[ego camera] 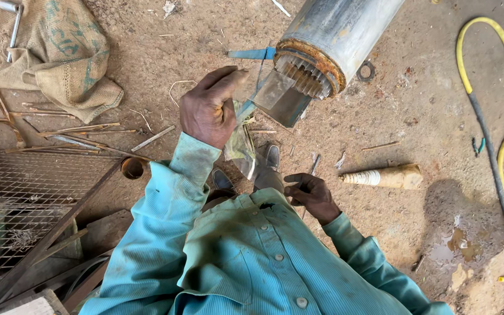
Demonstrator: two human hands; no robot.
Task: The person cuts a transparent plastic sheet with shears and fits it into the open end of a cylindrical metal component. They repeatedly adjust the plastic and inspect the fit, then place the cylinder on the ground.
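I see the left hand (210,108) raised in front of the chest, fingers closed around a clear plastic sheet (241,143) that hangs down from the grip toward the shoes (246,169). The sheet's upper edge runs toward the near end of the cylinder (336,32), a large grey metal body lying on the dirt floor (409,116), its rusty rim and toothed core facing me. Just beside that end a flat grey metal piece (280,98) leans, touching the sheet area; I cannot tell whether the hand touches it.

The right hand (310,195) is low, near the shirt, fingers curled shut around a thin dark rod (312,169); the hold looks pinched, though the tip is hard to make out.

On the floor to the right lies a pale tube (383,177), and farther right a yellow hose (485,64) curves. Far left, a burlap sack (59,52); near left, a wire mesh panel (24,192).
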